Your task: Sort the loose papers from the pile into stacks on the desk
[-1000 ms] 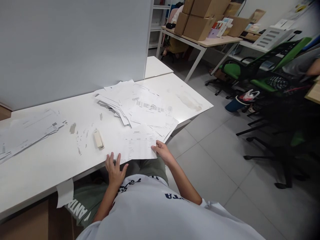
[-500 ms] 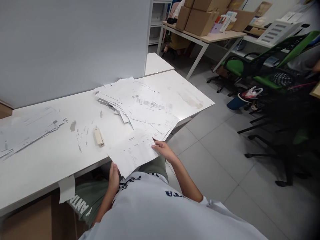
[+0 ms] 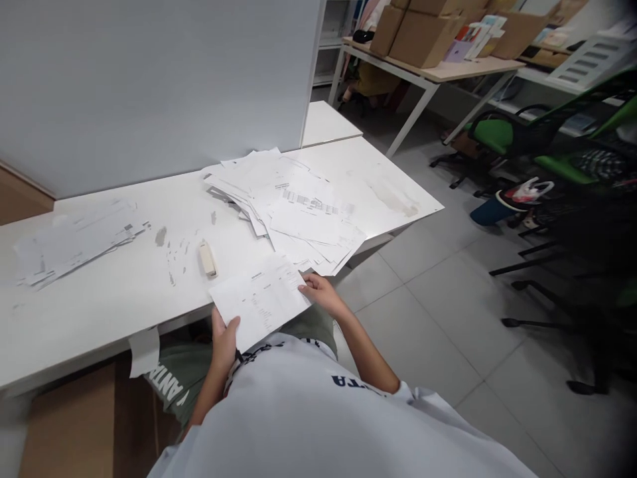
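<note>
A printed sheet of paper (image 3: pixel 266 305) is held over the front edge of the white desk (image 3: pixel 149 285), above my lap. My left hand (image 3: pixel 225 337) grips its lower left side, thumb on top and fingers beneath. At the right edge, my right hand (image 3: pixel 321 293) pinches the sheet between thumb and fingers. Whether more than one sheet is in my hands I cannot tell. A cream stapler (image 3: pixel 208 259) lies on the desk just beyond the sheet's left corner. Behind the sheet spreads a loose pile of printed papers (image 3: pixel 298 206).
Another stack of papers (image 3: pixel 79 239) lies at the left of the desk. A grey partition (image 3: pixel 159 86) rises along its back. Cardboard boxes (image 3: pixel 425 36) stand on a far table. Green chairs (image 3: pixel 492 135) and a blue bin (image 3: pixel 492 209) are on the right.
The view has shifted left, so the desk things appear farther right. My left thumb has moved onto the sheet's face; the sheet lies slightly flatter. Both hands keep hold of it.
</note>
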